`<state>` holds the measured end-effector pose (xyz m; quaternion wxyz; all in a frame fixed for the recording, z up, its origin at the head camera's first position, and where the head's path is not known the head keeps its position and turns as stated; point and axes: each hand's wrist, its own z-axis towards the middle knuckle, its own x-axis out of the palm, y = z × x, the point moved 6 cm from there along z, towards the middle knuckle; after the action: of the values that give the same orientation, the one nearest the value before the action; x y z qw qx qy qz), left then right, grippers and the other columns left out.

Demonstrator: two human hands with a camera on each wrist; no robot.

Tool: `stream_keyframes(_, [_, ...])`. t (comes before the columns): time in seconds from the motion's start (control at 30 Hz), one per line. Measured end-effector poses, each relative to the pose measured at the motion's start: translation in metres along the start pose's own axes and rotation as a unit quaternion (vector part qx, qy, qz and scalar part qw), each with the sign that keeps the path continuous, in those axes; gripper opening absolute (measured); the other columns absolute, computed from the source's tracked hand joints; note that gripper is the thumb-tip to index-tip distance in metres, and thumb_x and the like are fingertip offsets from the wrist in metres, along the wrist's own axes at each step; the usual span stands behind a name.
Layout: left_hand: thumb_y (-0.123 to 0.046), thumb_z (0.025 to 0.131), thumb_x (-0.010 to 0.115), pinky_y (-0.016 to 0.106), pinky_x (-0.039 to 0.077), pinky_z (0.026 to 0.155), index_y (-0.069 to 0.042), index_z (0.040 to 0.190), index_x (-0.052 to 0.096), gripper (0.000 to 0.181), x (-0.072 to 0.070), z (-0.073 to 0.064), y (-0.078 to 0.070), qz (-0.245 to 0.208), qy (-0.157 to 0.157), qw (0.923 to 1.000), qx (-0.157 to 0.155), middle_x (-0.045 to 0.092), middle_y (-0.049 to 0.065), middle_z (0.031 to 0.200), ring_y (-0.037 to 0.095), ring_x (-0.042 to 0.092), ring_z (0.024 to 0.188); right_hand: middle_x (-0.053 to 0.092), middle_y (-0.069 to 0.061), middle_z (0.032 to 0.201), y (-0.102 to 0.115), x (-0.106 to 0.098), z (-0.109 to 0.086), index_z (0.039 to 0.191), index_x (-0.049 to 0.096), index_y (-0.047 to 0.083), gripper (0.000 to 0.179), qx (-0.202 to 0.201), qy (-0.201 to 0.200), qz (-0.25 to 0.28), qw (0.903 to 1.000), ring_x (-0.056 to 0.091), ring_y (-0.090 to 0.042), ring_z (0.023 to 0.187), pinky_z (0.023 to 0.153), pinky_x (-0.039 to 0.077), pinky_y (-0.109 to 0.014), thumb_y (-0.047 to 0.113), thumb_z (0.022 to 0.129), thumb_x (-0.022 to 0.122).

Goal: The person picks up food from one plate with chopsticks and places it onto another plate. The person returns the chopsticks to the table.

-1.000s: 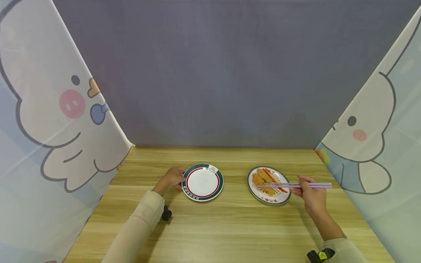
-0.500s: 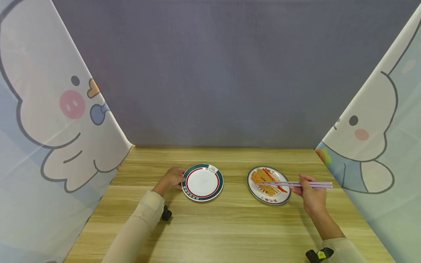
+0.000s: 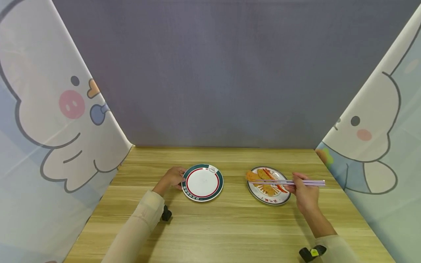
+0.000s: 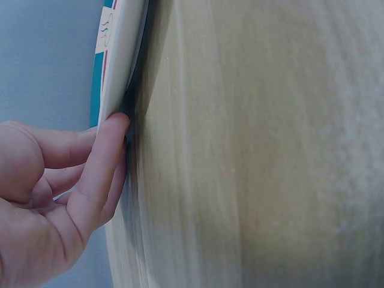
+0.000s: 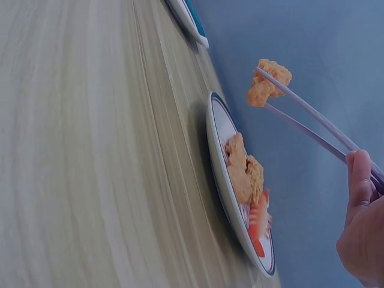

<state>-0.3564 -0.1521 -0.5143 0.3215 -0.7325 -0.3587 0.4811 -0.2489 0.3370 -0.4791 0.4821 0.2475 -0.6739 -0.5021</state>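
Observation:
My left hand (image 3: 174, 176) pinches the rim of a white plate with a green-and-red border (image 3: 203, 181). In the left wrist view its fingertips (image 4: 115, 124) lie against the plate's underside. With my right hand (image 3: 307, 197) I hold lilac chopsticks (image 3: 310, 182). Their tips grip a lumpy, golden piece of fried chicken (image 5: 270, 83), clear above the food plate (image 3: 274, 200) in the right wrist view. On that plate lie more fried pieces (image 5: 239, 174) and a red-and-white shrimp-like piece (image 5: 259, 222).
Both plates stand on a wooden table (image 3: 230, 230), with a gap between them. A grey cloth wall (image 3: 223, 73) closes off the back. Cartoon-printed cloth panels (image 3: 365, 109) stand at the left and right sides.
The chopsticks have closed on a fried chicken piece and lifted it. My right hand has shifted left, bringing the piece over the food plate's left edge. The left hand has stayed still.

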Motion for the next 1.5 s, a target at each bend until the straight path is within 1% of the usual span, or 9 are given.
stream_keyframes(0.3, [0.009,0.095,0.057,0.035,0.068,0.065,0.005,0.137,0.056,0.043,0.0,0.0,0.0,0.001,0.0,1.0,0.003,0.059,0.028,0.125,0.03,0.069,0.091,0.071,-0.003,0.067,-0.008,0.019,-0.001,0.089,0.074,0.019,0.029,-0.004,0.004,-0.022,0.9997,0.067,-0.01,0.048,0.047,0.06,-0.02,0.002,0.102,0.054])
stream_keyframes(0.47, [0.009,0.094,0.058,0.035,0.068,0.065,0.005,0.136,0.057,0.042,0.0,0.0,0.0,-0.002,-0.001,1.0,0.003,0.059,0.028,0.124,0.029,0.069,0.089,0.071,-0.003,0.067,-0.016,0.031,-0.002,0.088,0.073,0.018,0.027,0.011,0.0,-0.023,0.9997,0.066,-0.009,0.047,0.048,0.06,-0.02,0.004,0.102,0.055])
stream_keyframes(0.7, [0.01,0.094,0.058,0.036,0.068,0.065,0.006,0.137,0.056,0.043,0.0,0.004,0.004,-0.01,-0.002,0.9999,0.002,0.059,0.029,0.124,0.029,0.069,0.089,0.071,-0.003,0.069,-0.026,0.048,-0.004,0.088,0.072,0.019,0.028,0.008,0.017,-0.033,0.9993,0.066,-0.009,0.048,0.049,0.061,-0.02,0.004,0.103,0.054])
stream_keyframes(0.9, [0.01,0.094,0.058,0.038,0.068,0.067,0.006,0.137,0.056,0.043,-0.003,0.003,0.004,-0.009,-0.001,1.0,0.0,0.06,0.029,0.124,0.031,0.071,0.09,0.072,-0.004,0.07,-0.033,0.065,-0.004,0.09,0.072,0.017,0.025,-0.005,0.039,-0.032,0.9987,0.068,-0.009,0.05,0.05,0.061,-0.021,0.002,0.102,0.055])
stream_keyframes(1.07, [0.011,0.092,0.059,0.038,0.068,0.066,0.007,0.134,0.057,0.042,-0.004,0.0,0.002,-0.012,0.006,0.9999,0.009,0.06,0.03,0.12,0.031,0.07,0.088,0.072,-0.002,0.068,-0.037,0.077,-0.003,0.096,0.07,0.011,0.017,-0.002,0.045,-0.024,0.9987,0.068,-0.009,0.05,0.049,0.061,-0.021,0.003,0.102,0.056])
stream_keyframes(1.17, [0.01,0.092,0.058,0.038,0.068,0.066,0.006,0.134,0.057,0.042,-0.004,0.0,0.003,-0.016,0.0,0.9999,0.003,0.06,0.029,0.12,0.031,0.07,0.088,0.072,-0.002,0.069,-0.039,0.086,-0.003,0.1,0.068,0.008,0.013,0.008,0.053,-0.019,0.9984,0.068,-0.01,0.051,0.05,0.061,-0.021,0.004,0.102,0.056])
stream_keyframes(1.23, [0.009,0.093,0.058,0.038,0.068,0.066,0.005,0.136,0.057,0.043,-0.003,0.002,0.004,-0.016,-0.004,0.9999,-0.003,0.06,0.028,0.123,0.031,0.07,0.09,0.072,0.0,0.069,-0.041,0.092,-0.004,0.099,0.069,0.011,0.015,0.014,0.061,-0.022,0.9978,0.069,-0.01,0.051,0.051,0.062,-0.02,0.004,0.102,0.055])
stream_keyframes(1.37, [0.01,0.094,0.058,0.036,0.068,0.065,0.005,0.136,0.057,0.042,-0.002,0.003,0.004,-0.008,-0.01,0.9999,0.001,0.06,0.028,0.124,0.028,0.07,0.089,0.071,-0.001,0.07,-0.047,0.103,-0.004,0.097,0.069,0.014,0.021,0.006,0.075,-0.021,0.997,0.07,-0.011,0.052,0.051,0.062,-0.02,0.002,0.102,0.053])
stream_keyframes(1.5, [0.009,0.094,0.059,0.035,0.068,0.065,0.004,0.136,0.058,0.042,-0.001,0.004,0.004,-0.007,-0.009,0.9999,0.003,0.061,0.027,0.123,0.028,0.07,0.088,0.071,-0.003,0.069,-0.052,0.112,-0.004,0.1,0.068,0.012,0.018,-0.005,0.086,-0.025,0.9959,0.069,-0.01,0.051,0.051,0.062,-0.021,0.002,0.102,0.054])
